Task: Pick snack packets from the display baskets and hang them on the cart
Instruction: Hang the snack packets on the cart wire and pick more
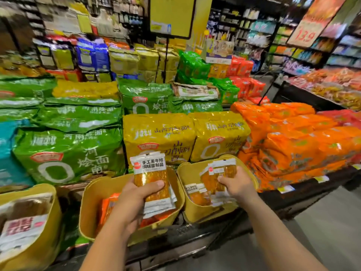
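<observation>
Gathering snack packets, as the head camera shows it: the left hand point(134, 194) grips a stack point(151, 173) of orange packets with white headers. Its thumb is pressed across the front, and the other fingers are wrapped behind, out of sight. The stack is upright, lifted above the mid basket point(91, 202), which lies below the fingers with more packets in it. The right hand point(237, 184) is curled down over a bunch point(216, 175) of the same packets inside the right basket point(195, 208), thumb and fingers closed round their upper halves. The bunch looks loosely fanned, so squeezing it square before lifting would likely keep any from slipping out. Keeping the white headers upward and aligned should help later with hanging. The cart is not in view. Just beyond both sets of fingertips stand big noodle bags point(160, 133), so there is little room forward. The raised basket rims sit close beside the knuckles, so a straight upward lift clears them best. Under the wrists runs the dark shelf edge point(195, 237). Open floor point(322, 231) lies behind and to the right of the right hand, the freest way to withdraw.
</observation>
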`<state>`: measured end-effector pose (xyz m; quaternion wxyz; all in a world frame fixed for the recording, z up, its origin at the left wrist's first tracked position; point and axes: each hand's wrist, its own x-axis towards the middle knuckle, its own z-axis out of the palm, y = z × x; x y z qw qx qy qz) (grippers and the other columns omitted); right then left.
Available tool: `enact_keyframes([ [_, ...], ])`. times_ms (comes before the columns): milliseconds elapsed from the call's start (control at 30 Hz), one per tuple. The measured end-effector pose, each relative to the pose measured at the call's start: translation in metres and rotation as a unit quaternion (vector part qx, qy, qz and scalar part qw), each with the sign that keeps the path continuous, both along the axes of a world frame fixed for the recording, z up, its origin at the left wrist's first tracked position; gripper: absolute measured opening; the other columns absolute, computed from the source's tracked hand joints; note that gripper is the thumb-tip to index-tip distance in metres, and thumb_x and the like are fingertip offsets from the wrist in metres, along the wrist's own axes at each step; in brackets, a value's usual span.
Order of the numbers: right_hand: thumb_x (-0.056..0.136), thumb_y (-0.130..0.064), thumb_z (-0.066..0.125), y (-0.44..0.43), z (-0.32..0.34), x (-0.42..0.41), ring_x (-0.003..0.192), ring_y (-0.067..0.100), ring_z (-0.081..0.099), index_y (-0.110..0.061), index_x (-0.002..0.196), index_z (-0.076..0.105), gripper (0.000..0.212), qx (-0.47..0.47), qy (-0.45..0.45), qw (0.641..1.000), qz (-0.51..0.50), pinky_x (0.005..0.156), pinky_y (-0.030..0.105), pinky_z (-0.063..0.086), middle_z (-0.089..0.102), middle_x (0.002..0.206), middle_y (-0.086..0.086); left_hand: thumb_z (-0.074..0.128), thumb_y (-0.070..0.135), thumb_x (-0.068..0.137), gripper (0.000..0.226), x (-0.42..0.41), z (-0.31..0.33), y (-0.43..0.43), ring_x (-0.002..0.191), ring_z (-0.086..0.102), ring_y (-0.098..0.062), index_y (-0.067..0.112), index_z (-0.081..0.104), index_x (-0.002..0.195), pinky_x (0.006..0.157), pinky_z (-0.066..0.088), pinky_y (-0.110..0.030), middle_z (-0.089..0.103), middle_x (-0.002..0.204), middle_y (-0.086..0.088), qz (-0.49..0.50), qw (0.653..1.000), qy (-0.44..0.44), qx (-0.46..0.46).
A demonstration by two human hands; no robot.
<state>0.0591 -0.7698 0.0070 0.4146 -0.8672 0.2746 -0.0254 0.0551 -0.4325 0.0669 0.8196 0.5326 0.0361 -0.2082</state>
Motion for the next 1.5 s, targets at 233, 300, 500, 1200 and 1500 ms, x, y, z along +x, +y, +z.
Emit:
enact_keyframes([
  [233,0.082,-0.005,0.077,0.070,-0.001,0.034,0.084,0.024,0.068,-0.012,0.079,0.068,0.011,0.081,0.147,0.984,0.054,0.080,0.038,0.054,0.074,0.094,0.012,0.079,0.003,0.065,0.065,0.018,-0.001,0.016,0.091,0.075,-0.038,0.010,0.058,0.127,0.080,0.059,-0.054,0.076,0.106,-0.020,0.069,0.998,0.003,0.012],
  [300,0.077,-0.012,0.084,0.061,-0.008,0.039,0.089,0.024,0.067,-0.012,0.082,0.067,0.018,0.061,0.186,0.978,0.076,0.081,0.033,0.053,0.072,0.094,0.009,0.081,0.003,0.065,0.069,0.024,-0.002,0.018,0.091,0.074,-0.038,0.010,0.057,0.129,0.077,0.060,-0.053,0.075,0.107,-0.020,0.087,0.996,0.006,0.013],
  [500,0.080,-0.028,0.085,0.010,-0.001,0.069,0.103,0.030,0.069,-0.007,0.112,0.068,0.042,-0.006,0.250,0.963,0.095,0.088,0.040,0.057,0.072,0.112,0.012,0.083,0.007,0.057,0.074,0.038,-0.008,-0.016,0.087,0.075,-0.035,0.008,0.059,0.127,0.073,0.061,-0.047,0.075,0.106,-0.020,0.103,0.995,0.004,0.010],
  [1200,0.105,-0.056,0.033,-0.054,-0.006,0.053,0.094,0.024,0.068,-0.009,0.105,0.071,0.061,-0.127,0.218,0.929,0.269,0.087,0.036,0.053,0.073,0.108,0.009,0.091,0.020,0.063,0.076,0.060,-0.027,-0.164,0.105,0.072,-0.037,0.008,0.059,0.131,0.099,0.053,-0.057,0.075,0.113,-0.017,-0.078,0.987,0.075,0.119],
  [1500,0.093,-0.038,0.070,-0.033,0.020,0.020,0.085,-0.005,0.070,-0.029,0.113,0.063,0.022,0.393,0.056,0.907,0.138,0.064,0.010,0.050,0.073,0.109,-0.010,0.060,0.028,0.091,0.039,0.059,-0.036,-0.189,0.093,0.075,-0.031,0.009,0.066,0.125,0.088,0.058,-0.049,0.075,0.109,-0.018,-0.076,0.983,0.139,0.095],
])
